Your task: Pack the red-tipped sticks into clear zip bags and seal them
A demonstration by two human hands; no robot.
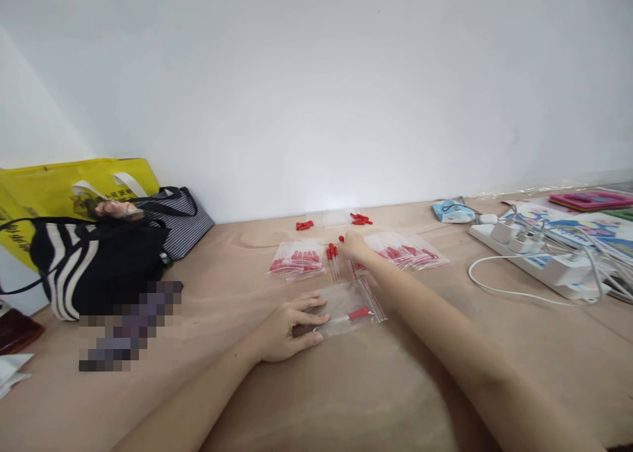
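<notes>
My left hand (291, 326) lies with its fingers apart on the left edge of a clear zip bag (336, 297). Inside that bag is a dropper with a red bulb (360, 313). Further back, my right hand (353, 249) has its fingers closed around what looks like a dropper; a red bulb (341, 239) shows at the fingertips and the rest is mostly covered. Just left of it, two droppers (332, 253) lie side by side. Filled zip bags sit in a left pile (299, 259) and a right pile (403, 251).
Loose red bulbs (305, 226) and more red bulbs (361, 219) lie near the wall, with glass tubes (337, 218) between them. At right are a power strip (539, 260) with white cables and a blue mask (452, 211). Bags, including a black one (109, 260), stand at left.
</notes>
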